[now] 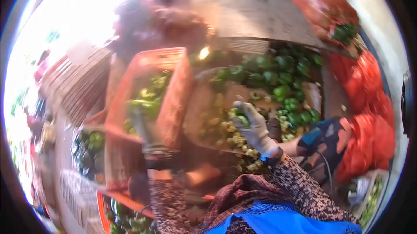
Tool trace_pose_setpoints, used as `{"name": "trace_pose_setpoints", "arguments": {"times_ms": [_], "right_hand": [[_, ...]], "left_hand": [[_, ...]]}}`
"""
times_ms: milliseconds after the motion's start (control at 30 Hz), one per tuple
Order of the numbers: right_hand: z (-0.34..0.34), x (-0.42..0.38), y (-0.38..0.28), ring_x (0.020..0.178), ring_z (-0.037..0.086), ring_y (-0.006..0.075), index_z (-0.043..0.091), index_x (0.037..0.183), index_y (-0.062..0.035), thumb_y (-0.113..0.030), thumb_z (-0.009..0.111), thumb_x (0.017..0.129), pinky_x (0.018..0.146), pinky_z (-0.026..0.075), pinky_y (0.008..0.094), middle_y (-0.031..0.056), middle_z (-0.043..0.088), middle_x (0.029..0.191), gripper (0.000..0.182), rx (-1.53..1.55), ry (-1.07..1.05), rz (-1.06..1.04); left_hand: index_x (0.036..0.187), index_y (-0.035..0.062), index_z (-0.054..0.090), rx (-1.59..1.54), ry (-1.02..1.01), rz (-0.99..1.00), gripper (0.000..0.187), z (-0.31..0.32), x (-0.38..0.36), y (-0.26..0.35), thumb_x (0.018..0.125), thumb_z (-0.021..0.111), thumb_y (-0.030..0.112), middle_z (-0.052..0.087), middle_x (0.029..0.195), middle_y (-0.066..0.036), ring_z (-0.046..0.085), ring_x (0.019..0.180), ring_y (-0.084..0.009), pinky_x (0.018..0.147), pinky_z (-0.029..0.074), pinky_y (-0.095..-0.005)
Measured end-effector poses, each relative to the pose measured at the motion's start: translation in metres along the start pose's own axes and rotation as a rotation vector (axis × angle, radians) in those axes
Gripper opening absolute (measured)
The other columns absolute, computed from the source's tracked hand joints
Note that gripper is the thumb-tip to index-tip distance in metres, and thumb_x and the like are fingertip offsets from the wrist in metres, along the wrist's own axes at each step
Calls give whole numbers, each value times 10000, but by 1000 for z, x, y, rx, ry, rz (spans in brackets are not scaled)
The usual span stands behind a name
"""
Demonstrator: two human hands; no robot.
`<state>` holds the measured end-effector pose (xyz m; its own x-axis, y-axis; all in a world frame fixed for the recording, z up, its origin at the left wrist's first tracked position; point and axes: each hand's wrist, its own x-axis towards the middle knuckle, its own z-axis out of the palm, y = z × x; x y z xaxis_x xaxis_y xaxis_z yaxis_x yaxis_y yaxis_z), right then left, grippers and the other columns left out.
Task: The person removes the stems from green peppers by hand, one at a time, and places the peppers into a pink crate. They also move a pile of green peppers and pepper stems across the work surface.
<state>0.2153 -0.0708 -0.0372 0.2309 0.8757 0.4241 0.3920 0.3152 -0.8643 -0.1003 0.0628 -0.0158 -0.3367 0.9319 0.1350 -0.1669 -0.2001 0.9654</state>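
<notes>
My right hand, in a pale work glove, is closed round a green pepper. A thin, curved, shiny piece, perhaps a blade, sticks up by its fingertips; I cannot make it out for certain. My left hand, also gloved, reaches into an orange plastic crate. Motion smears its fingers beside the light green peppers in there. Beyond my right hand, whole green peppers lie heaped on a board. Below and around that hand are scattered yellowish-green pepper cores.
Red mesh sacks and red plastic bags line the right side. Another person's knee in patterned cloth is close to my right forearm. At lower left stands a second orange crate with dark green peppers.
</notes>
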Motion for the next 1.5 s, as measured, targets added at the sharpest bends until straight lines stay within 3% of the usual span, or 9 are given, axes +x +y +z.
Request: {"name": "trace_pose_setpoints", "arguments": {"times_ms": [33,133,300,433,567,733,933,1167,1500], "right_hand": [[-5,0,24,1071,678,215,588,1387,-91,-134,786,918,932,557,326,148,620,1408,512,-83,-50,216],[-16,-12,123,1097,699,327,588,1400,-111,-234,740,951,952,561,381,185,635,1379,490,-773,-157,268],[-11,58,167,1247,614,392,601,1399,-126,-220,649,974,1024,518,418,198,618,1391,438,-361,-239,910],[24,135,303,1234,625,401,608,1386,-123,-185,665,958,1023,528,434,199,567,1464,435,-471,-10,179],[41,243,374,1298,591,377,572,1432,-134,-240,690,936,1055,513,455,198,440,1576,520,-797,-98,350],[61,285,403,907,724,407,789,1076,-137,-236,601,902,806,575,544,231,741,942,275,-935,-312,214],[30,175,468,1088,638,460,657,1278,-115,-170,657,947,955,532,481,213,635,1321,335,-920,-149,-146],[66,65,189,802,559,89,711,1048,-28,-228,692,1003,736,529,338,92,684,839,205,196,-230,493],[15,34,-54,744,683,298,696,1002,-9,-117,711,941,696,527,365,180,703,859,125,-205,-625,77]], "left_hand": [[1472,2,506,753,-100,609,575,-24,40,-31,1033,636,350,579,1403,-158,546,1295,-288,1114,442,-411],[1564,15,396,898,191,351,693,8,53,-39,1010,675,323,539,1480,-223,492,1382,-319,1135,419,-427],[1476,85,384,1547,-576,-72,760,27,38,-56,884,743,400,632,1248,-335,667,1046,-515,877,553,-545],[1301,73,468,1522,-689,138,436,7,79,-95,935,661,211,709,938,-270,693,871,-483,748,550,-562],[1237,62,534,1567,-593,64,341,28,75,-89,936,648,176,704,919,-253,689,826,-474,701,552,-551],[1242,71,571,1414,-649,15,257,31,76,-75,993,560,135,641,954,-239,664,823,-472,664,542,-534],[1100,68,523,1543,-573,186,237,13,76,-84,962,597,247,705,896,-186,720,785,-401,660,594,-524],[1545,63,374,1419,-590,535,737,11,51,-71,959,672,397,564,1361,-239,608,1182,-392,943,540,-462],[1610,78,292,419,-997,-158,1110,28,-126,12,697,908,214,443,1556,-162,412,1472,-271,1227,330,-382]]}}
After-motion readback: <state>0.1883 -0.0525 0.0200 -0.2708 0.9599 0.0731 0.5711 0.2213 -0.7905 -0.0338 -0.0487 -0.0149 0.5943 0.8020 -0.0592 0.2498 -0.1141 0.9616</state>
